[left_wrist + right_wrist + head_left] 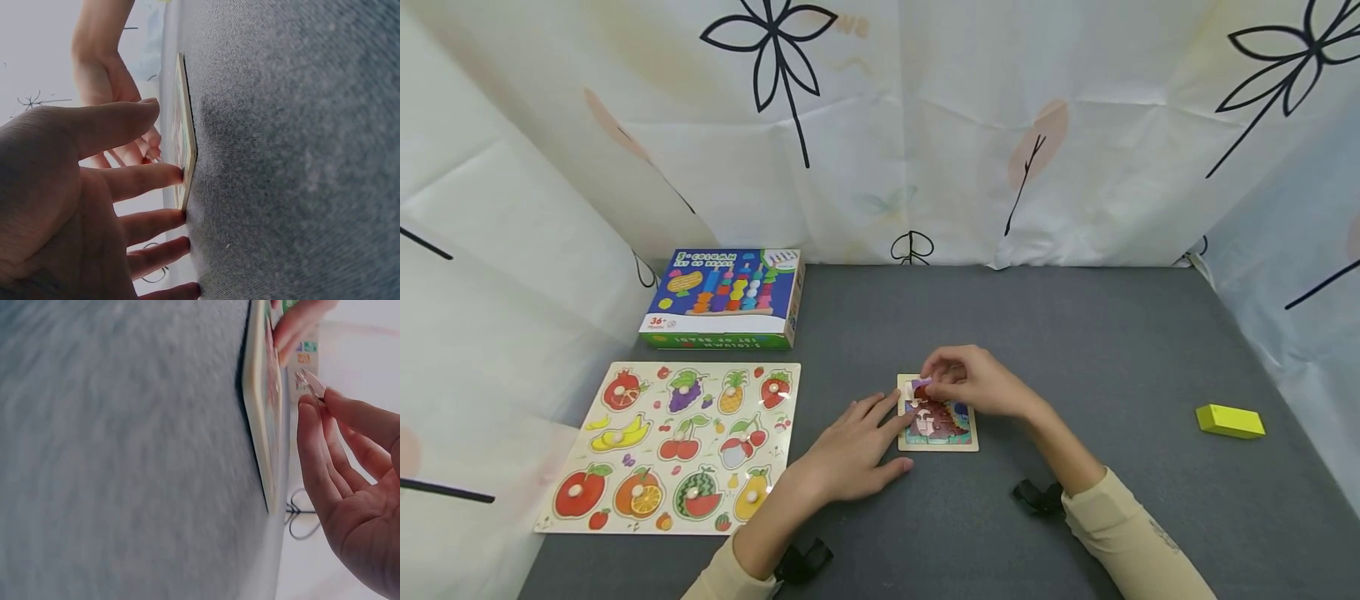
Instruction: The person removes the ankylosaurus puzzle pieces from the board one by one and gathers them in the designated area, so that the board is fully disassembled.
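Two hands (857,454) (973,381), puzzle (937,447) edge touched, block (1230,422) apart

In the head view, the right hand (973,382) covers the upper right corner of the puzzle (937,425), and its grip hides much of the small piece (921,384), so the outline cannot be told. The left hand (859,454) covers parts of the puzzle's left edge. The left forearm (778,523) hides the lower right corner of the fruit board (647,457), and the left sleeve (733,575) and right sleeve (1135,537) run out of the picture below. The box's (722,300) smallest print is unreadable. In the right wrist view, the desk (125,456) is blurred, while the puzzle and left hand are cut off at the top.
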A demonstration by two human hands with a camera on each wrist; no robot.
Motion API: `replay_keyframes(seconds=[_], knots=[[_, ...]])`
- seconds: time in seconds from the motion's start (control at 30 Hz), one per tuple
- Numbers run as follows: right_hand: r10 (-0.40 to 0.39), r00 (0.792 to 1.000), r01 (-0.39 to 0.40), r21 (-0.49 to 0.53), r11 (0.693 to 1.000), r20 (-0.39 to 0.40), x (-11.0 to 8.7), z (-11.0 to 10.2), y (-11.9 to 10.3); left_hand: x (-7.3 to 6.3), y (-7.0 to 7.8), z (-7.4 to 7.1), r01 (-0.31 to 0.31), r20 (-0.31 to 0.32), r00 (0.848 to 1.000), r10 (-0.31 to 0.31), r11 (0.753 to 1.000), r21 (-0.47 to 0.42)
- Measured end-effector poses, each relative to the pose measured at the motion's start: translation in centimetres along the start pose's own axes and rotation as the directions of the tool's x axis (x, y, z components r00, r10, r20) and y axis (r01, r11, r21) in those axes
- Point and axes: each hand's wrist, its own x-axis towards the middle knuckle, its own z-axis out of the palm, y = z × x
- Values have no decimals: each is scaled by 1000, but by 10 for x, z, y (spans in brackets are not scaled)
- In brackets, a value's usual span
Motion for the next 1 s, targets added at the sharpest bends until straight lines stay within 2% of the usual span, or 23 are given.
replay_keyframes(seconds=[0.23, 0.53, 0.73, 1.0], knots=[[47, 999, -45, 71, 996, -19, -15, -20, 5, 0, 0, 1, 5, 1, 1000, -5, 1000, 0], [89, 993, -83, 69, 994, -83, -33, -47, 18, 0, -1, 2, 1, -4, 1000, -1, 1000, 2], [122, 986, -113, 81, 990, -111, -37, -59, 31, -1, -1, 2, 6, -1, 1000, -6, 1000, -6], [157, 982, -152, 55, 987, -106, -36, -67, 41, -3, 1, 0, 2, -1, 1000, -2, 1000, -17]])
